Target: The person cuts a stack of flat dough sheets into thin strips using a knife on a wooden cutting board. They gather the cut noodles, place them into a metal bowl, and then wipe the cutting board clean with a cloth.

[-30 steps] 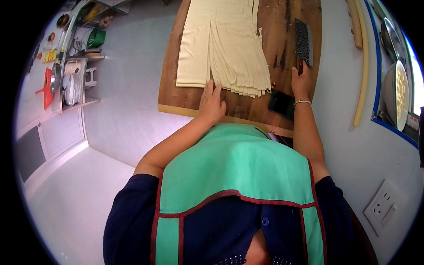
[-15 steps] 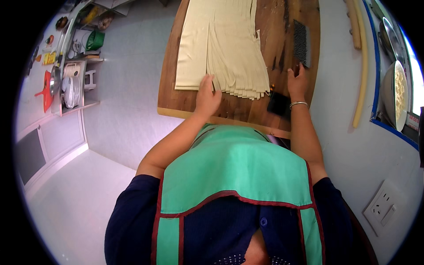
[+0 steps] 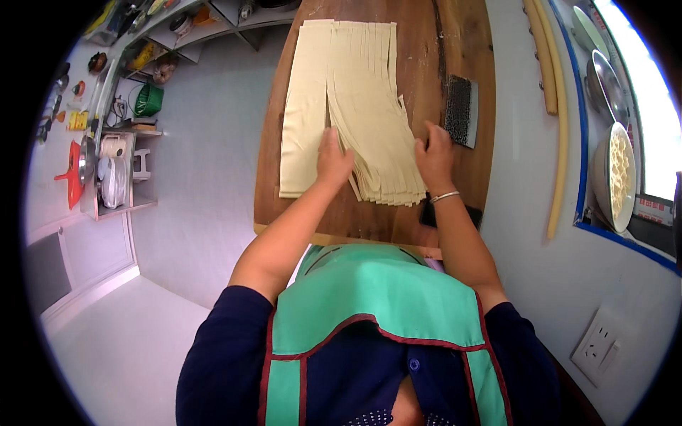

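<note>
A folded sheet of pale dough (image 3: 304,121) lies on a wooden board, its right part cut lengthwise into many long noodle strips (image 3: 366,106). My left hand (image 3: 334,162) is at the gap between the uncut part and the strips, fingers stretched and near the strips' left edge. On the other side, my right hand (image 3: 435,157) is beside the strips' right edge, thumb and fingers apart, holding nothing I can see. A cleaver (image 3: 462,110) with a dark, dimpled blade lies flat just beyond that hand; its handle is mostly hidden.
The wooden board (image 3: 419,42) reaches away from me. A dark flat object (image 3: 472,216) lies under my right wrist. Along the right wall are long rolling pins (image 3: 561,142), a metal bowl (image 3: 607,85) and a bowl of pale food (image 3: 619,177). Shelves (image 3: 128,206) stand at left.
My right hand has let go of the cleaver and moved left to the noodle strips. My left hand stays by the gap, which looks wider near me. The view has shifted, showing more of the board's far part.
</note>
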Motion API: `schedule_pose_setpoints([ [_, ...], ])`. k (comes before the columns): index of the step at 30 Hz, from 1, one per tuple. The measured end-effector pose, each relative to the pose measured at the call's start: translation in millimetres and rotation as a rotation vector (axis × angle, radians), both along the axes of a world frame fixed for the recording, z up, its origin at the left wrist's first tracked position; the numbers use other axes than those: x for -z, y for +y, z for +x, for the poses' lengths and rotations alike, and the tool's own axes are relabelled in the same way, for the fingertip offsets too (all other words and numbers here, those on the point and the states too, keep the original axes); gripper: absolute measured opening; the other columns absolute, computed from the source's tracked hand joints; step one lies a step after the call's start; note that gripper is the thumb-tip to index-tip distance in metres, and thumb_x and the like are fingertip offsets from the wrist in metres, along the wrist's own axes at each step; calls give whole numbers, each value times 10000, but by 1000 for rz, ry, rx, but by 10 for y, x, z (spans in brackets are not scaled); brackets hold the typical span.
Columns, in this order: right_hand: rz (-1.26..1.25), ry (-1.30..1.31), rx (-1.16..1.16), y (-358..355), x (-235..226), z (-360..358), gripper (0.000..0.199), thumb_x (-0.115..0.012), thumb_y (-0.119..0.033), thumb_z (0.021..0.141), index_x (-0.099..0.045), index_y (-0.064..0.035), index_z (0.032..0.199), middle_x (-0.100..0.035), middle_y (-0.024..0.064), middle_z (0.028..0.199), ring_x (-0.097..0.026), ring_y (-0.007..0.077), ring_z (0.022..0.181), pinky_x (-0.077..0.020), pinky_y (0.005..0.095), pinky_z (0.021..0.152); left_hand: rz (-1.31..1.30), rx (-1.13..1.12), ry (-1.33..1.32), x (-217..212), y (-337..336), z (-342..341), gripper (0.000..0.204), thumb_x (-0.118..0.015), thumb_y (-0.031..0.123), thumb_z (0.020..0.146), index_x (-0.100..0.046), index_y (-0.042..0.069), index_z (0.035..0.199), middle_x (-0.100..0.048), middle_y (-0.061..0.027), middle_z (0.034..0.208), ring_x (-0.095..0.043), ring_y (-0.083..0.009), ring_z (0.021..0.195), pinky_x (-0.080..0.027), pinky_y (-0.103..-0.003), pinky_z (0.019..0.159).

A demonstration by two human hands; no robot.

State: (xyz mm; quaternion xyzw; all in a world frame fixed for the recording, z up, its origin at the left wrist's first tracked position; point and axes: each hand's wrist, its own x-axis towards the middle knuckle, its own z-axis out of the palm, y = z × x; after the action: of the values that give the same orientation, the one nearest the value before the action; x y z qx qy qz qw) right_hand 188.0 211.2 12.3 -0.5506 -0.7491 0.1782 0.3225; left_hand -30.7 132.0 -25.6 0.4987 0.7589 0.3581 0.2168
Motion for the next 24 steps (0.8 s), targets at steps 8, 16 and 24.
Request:
schedule_pose_setpoints([
  [8, 22, -126, -448, 719, -106, -1155, 307, -622, -150, 803, -596, -51, 1093, -558, 143, 1190, -508, 326, 1123, -411, 410, 957, -29, 110, -65, -170, 157, 84, 598, -620, 100, 753, -429, 4, 1312, -285, -265, 1447, -271, -427, 1339, -264, -456, 1101],
  [16, -10, -490, -745, 1251, 97, -1507, 261, -623, -209, 789, -638, -102, 1026, -516, 70, 1291, -355, 292, 1319, -287, 513, 1060, -23, 313, 90, -148, 503, 86, 713, -630, 94, 732, -354, 15, 1385, -279, -317, 1414, -274, -458, 1325, -258, -483, 1091],
  [24, 174, -502, -682, 1770, 161, -1842, 295, -602, -177, 793, -614, -101, 1077, -529, 70, 1261, -379, 280, 1293, -290, 516, 1059, -81, 412, 135, -79, 579, 99, 609, -605, 165, 801, -403, 34, 1360, -294, -225, 1456, -268, -396, 1356, -251, -534, 1082],
])
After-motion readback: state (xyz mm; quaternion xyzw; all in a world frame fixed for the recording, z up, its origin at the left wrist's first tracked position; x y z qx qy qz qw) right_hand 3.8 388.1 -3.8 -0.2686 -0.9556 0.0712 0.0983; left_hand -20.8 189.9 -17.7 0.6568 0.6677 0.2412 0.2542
